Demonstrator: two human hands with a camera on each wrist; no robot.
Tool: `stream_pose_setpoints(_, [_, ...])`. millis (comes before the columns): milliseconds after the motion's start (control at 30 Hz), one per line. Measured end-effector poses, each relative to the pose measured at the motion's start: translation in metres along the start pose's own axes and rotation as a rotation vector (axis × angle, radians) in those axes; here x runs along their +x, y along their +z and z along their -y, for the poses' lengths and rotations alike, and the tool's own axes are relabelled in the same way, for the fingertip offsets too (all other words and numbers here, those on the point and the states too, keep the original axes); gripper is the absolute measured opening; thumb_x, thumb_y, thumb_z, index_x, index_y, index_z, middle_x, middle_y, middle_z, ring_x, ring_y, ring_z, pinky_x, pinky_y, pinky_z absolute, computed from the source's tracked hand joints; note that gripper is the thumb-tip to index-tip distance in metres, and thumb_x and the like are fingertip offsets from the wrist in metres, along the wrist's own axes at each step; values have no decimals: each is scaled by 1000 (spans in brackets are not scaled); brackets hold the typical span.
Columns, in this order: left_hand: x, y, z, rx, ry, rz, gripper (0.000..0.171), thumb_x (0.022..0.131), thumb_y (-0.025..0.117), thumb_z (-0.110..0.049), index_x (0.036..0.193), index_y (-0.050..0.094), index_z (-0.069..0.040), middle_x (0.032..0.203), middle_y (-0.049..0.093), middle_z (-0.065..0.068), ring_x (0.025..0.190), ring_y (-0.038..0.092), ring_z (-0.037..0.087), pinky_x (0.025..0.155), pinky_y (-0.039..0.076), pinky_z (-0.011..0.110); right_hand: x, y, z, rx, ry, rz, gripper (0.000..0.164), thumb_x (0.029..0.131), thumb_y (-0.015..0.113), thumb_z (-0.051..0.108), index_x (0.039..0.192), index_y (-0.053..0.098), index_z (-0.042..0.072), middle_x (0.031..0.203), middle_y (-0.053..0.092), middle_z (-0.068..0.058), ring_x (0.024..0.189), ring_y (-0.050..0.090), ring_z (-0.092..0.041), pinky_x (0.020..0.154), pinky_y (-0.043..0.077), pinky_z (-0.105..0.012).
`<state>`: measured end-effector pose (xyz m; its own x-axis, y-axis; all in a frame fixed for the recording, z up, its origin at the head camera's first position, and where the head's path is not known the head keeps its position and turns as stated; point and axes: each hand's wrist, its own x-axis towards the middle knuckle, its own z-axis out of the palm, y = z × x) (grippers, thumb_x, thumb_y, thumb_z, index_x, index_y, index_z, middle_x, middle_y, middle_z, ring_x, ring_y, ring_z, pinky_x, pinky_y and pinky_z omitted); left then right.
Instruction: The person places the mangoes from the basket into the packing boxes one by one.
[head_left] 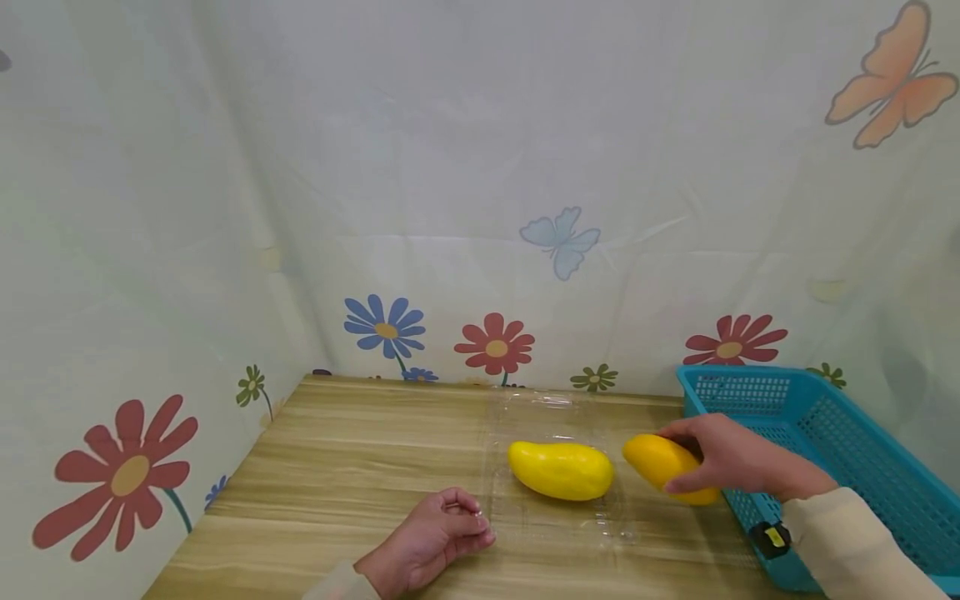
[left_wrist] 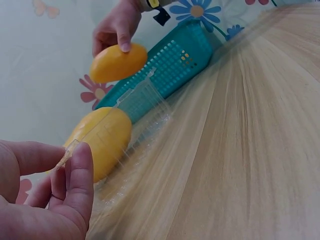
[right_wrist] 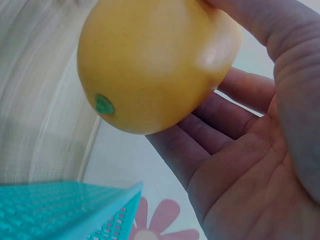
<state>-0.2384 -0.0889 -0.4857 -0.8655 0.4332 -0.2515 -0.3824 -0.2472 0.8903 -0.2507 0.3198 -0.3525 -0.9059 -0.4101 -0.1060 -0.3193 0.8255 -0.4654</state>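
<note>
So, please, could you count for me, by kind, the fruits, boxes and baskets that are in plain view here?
Fruits: 2, the yellow fruit and the orange fruit
Boxes: 1, the clear box
Baskets: 1, the blue basket
Total: 4

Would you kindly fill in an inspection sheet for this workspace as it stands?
Surface: wood-grain tabletop.
Job's things: yellow fruit in clear plastic container; orange-yellow fruit held above tabletop; teal basket at right.
Clutter: nothing seen.
Left grip: left hand pinches container's edge.
Right grip: right hand holds orange-yellow fruit, between container and basket.
Cables: nothing seen.
Surroundings: pale patterned sheet behind tabletop.
</note>
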Motion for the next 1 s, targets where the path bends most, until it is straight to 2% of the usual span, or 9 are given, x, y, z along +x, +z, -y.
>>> stream_pose_setpoints(300, [2,2,-1,22,0,-1,20,92,67,7,102,53,-3,92,64,6,86,71,18,88,64,33,9,12,10,28,7,5,65,76,89,45,128,67,13,110,70,7,92,61,-13,79,57,-23])
stream_pose_setpoints(633, [1,1,1,12,8,11,21,91,69,6,101,54,-4,91,63,5,86,71,18,88,64,32,22,26,21,70,-125,6,58,80,88,40,128,68,14,117,71,5,96,62,-13,81,58,-22])
stream_pose_setpoints(800, [2,0,2,12,6,13,21,91,69,6,103,54,-3,91,63,5,86,71,18,88,64,32,29,34,29,97,-117,18,58,79,89,39,128,68,16,118,71,6,97,62,-14,83,58,-23])
stream_pose_setpoints(1000, [2,-1,2,12,15,16,21,91,69,7,102,54,-5,91,63,5,86,71,18,87,64,32,38,41,36,69,-133,20,58,79,88,41,128,69,17,117,71,10,96,62,-11,84,58,-23])
